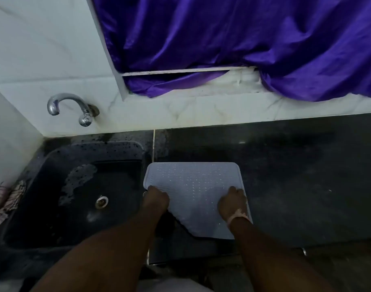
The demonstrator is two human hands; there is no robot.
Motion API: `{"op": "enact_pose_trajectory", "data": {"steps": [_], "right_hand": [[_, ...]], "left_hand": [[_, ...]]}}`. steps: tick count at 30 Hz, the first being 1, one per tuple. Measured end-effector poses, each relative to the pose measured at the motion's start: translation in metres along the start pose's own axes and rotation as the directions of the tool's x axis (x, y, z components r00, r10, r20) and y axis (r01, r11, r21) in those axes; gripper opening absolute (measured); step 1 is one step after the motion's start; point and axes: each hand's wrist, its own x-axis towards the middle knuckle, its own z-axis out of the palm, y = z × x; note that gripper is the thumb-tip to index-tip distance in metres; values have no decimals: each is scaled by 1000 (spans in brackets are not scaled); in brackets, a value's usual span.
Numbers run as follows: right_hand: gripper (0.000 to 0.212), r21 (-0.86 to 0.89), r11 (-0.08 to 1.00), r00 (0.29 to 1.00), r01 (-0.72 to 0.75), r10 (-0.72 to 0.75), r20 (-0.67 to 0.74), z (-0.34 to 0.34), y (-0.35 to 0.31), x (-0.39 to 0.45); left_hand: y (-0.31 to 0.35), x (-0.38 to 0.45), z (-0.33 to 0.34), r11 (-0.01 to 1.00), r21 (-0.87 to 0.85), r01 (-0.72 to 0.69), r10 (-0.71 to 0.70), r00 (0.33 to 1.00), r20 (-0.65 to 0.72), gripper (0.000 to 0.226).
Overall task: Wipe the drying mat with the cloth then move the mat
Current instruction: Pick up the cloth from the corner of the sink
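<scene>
— On the dark counter just right of the sink [75, 186], I have the drying mat [193, 180]; my left hand [156, 200] grips its left edge, my right hand [233, 204] curls over its right side.

— Wiping done?

— I judge yes: neither hand holds a cloth, and a rag [14, 197] lies left of the sink. Its near-left corner looks lifted; moving the mat remains.

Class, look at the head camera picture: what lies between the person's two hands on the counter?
The head view shows a stretch of the pale drying mat between the left hand and the right hand. Each hand holds one side of the mat. Nothing else lies between them.
</scene>
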Motion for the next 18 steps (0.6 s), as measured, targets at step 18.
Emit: {"op": "enact_pose_trajectory", "data": {"steps": [18], "right_hand": [[58, 68, 974, 972, -215, 220, -81, 17, 15, 32]], "left_hand": [[-20, 24, 6, 790, -602, 117, -162, 987, -21, 34]]}}
